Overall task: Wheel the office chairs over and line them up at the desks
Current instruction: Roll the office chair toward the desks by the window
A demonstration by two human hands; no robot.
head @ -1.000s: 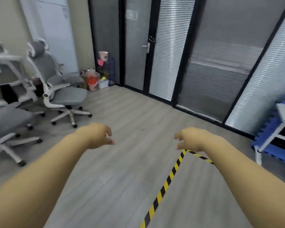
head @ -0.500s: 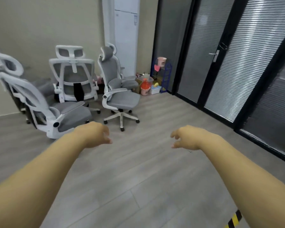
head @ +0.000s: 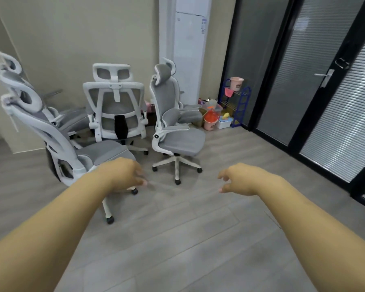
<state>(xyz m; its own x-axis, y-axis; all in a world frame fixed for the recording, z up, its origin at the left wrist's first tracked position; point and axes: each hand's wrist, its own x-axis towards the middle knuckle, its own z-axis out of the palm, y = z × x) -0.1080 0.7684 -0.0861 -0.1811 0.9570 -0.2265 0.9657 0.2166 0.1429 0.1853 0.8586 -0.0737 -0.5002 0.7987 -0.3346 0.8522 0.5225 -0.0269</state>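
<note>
Now reach for nearest chair by its backrest, both hands — left hand, right hand — loosely curled, grip empty; steer clear of 3 neighbours.

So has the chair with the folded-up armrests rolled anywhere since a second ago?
No. The chair sits in the same spot beside the white cabinet; only the camera turned.

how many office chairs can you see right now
4. One stands rightmost, side-on. One in the middle shows its back. One is nearest, behind the left hand. One at the far left is mostly hidden behind that nearest chair. More may be out of view.
</note>
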